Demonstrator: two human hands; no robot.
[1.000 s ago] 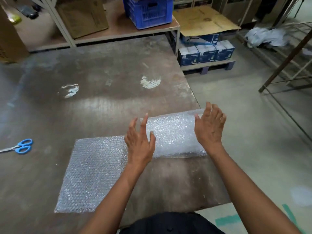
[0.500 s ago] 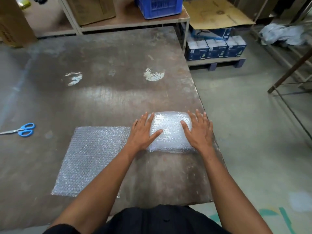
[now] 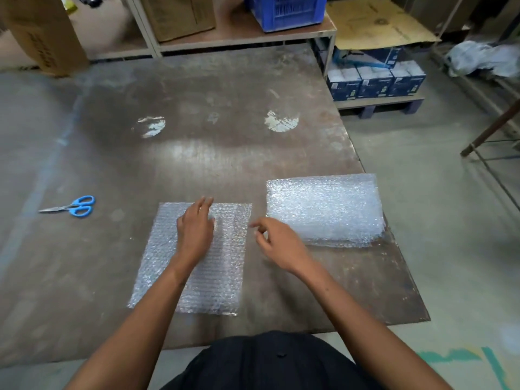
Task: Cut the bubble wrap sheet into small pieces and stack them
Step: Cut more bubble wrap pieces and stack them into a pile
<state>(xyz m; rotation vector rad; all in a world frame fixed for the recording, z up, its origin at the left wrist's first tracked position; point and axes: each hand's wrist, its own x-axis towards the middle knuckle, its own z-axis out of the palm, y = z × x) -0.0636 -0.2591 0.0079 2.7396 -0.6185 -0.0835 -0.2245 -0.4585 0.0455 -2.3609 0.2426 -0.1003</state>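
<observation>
Left hand flat and open on the bubble wrap sheet, right hand loosely curled, holding nothing, stack of pieces beside it, scissors far left

Both bare arms reach forward from the bottom edge, hands low and close together.

The left hand lies palm down, fingers straight and pointing away from the body, wrist in line with the forearm. The right hand sits just to its right, turned inward toward the left hand, its fingers loosely curled with the tips blurred; whether it holds anything cannot be told. The two hands do not touch.
</observation>
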